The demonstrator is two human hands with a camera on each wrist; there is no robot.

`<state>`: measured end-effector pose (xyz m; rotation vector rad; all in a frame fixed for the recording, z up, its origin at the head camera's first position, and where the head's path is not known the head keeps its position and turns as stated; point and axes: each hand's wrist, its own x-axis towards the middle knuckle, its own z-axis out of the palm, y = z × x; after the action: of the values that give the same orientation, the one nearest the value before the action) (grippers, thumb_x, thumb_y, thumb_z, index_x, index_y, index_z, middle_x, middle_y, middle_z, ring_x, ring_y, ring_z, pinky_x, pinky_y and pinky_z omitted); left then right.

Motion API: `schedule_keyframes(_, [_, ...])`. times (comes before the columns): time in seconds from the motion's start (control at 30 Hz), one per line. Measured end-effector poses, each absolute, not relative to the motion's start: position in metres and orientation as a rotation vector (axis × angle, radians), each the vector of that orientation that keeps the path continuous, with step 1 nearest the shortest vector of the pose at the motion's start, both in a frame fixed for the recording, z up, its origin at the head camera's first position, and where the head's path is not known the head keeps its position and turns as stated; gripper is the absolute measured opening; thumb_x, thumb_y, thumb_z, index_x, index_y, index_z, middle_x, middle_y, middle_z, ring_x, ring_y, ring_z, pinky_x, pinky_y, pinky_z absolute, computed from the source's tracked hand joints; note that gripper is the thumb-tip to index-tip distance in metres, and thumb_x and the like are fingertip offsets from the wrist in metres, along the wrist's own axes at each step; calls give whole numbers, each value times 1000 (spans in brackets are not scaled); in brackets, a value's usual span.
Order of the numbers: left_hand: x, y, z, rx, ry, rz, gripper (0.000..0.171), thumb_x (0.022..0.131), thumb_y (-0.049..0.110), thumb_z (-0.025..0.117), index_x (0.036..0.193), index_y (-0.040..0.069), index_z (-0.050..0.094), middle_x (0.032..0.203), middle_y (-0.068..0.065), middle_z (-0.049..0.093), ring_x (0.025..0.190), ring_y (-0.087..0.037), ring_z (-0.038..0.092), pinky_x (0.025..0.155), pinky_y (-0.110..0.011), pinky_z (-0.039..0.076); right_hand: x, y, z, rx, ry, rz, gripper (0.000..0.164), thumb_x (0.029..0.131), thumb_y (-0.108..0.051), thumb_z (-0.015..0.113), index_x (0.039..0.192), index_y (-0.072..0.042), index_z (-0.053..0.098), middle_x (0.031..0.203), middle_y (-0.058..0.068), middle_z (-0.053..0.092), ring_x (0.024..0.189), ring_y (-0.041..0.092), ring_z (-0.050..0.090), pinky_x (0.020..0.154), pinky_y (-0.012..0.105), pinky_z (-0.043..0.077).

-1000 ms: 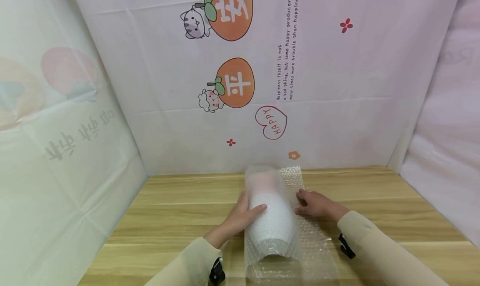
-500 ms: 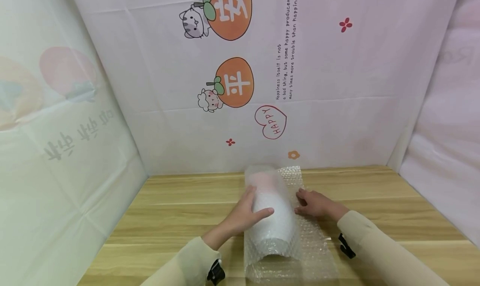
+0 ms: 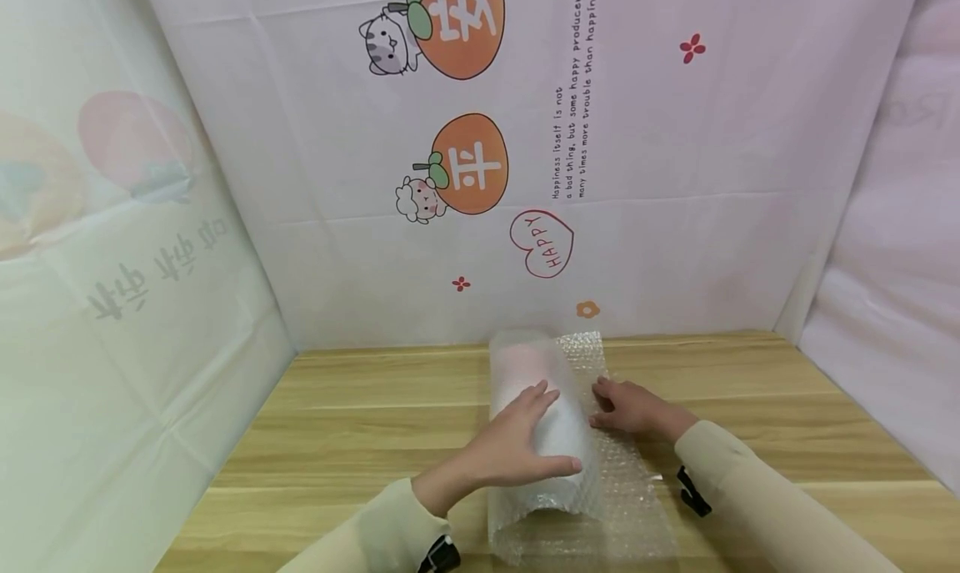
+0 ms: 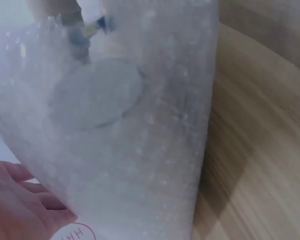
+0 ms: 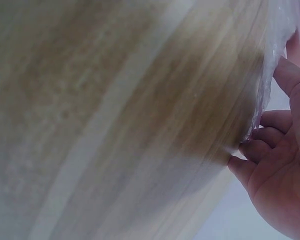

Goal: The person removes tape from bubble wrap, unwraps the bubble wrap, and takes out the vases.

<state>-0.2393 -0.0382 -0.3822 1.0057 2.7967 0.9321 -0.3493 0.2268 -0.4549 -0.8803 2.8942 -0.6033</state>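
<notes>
The left hand lay flat across the top of the roll, fingers straight and spread, palm pressing down on it rather than clutching. The right hand rested just beside the roll on the loose sheet of bubble wrap; in the head view its fingers looked relaxed and slightly bent, their tips pinning the sheet to the table, and the right wrist view showed them curling a little at the sheet's edge without clearly pinching it.

The roll lay on its side near the middle of the table, its long axis running away from the person, its far end close to the backdrop.

The step in hand seemed to be rolling a rounded object up in the wrap: part of the sheet was already round it, part lay flat to the right. The next move would likely call for an even push towards the loose sheet while the right hand kept it taut and smooth.

The wrap was clear, pimpled plastic, cloudy where layered. Inside, a pale cylinder showed dimly, pinkish at the far end. The left wrist view showed a round end face through the plastic. The table was light wood-grain, smooth; the backdrop a creased printed cloth.
</notes>
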Motion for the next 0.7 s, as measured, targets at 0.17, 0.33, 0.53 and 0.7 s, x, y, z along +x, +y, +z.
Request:
schedule_keyframes(0.17, [-235, -34, -379, 1043, 2782, 821, 93, 80, 62, 66, 152, 11, 33, 159, -7, 22, 145, -24, 17, 113, -43, 23, -351, 227, -456, -871, 2898, -597, 32, 88, -29, 72, 82, -9, 48, 88, 10, 53, 62, 16, 41, 59, 34, 37])
schedule_keyframes(0.33, [-233, -29, -377, 1149, 2789, 672, 93, 82, 63, 63, 152, 10, 32, 158, -7, 25, 145, -27, 18, 115, -39, 18, -352, 227, -457, -835, 2903, -574, 29, 88, -30, 72, 87, -10, 51, 118, 26, 58, 76, 22, 51, 69, 39, 42])
schedule_keyframes(0.53, [-229, -24, -374, 1280, 2783, 512, 95, 81, 65, 63, 152, 11, 32, 156, -6, 29, 145, -27, 18, 116, -37, 14, -351, 227, -459, -844, 2908, -555, 40, 89, -32, 71, 109, 0, 59, 135, 38, 44, 113, 44, 54, 92, 54, 45])
schedule_keyframes(0.7, [-228, -23, -373, 1336, 2758, 406, 103, 76, 69, 65, 155, 15, 27, 157, -2, 26, 145, -27, 15, 116, -38, 10, -349, 228, -459, -835, 2909, -540, 60, 91, -28, 68, 132, 12, 50, 138, 38, 40, 124, 50, 43, 102, 57, 36])
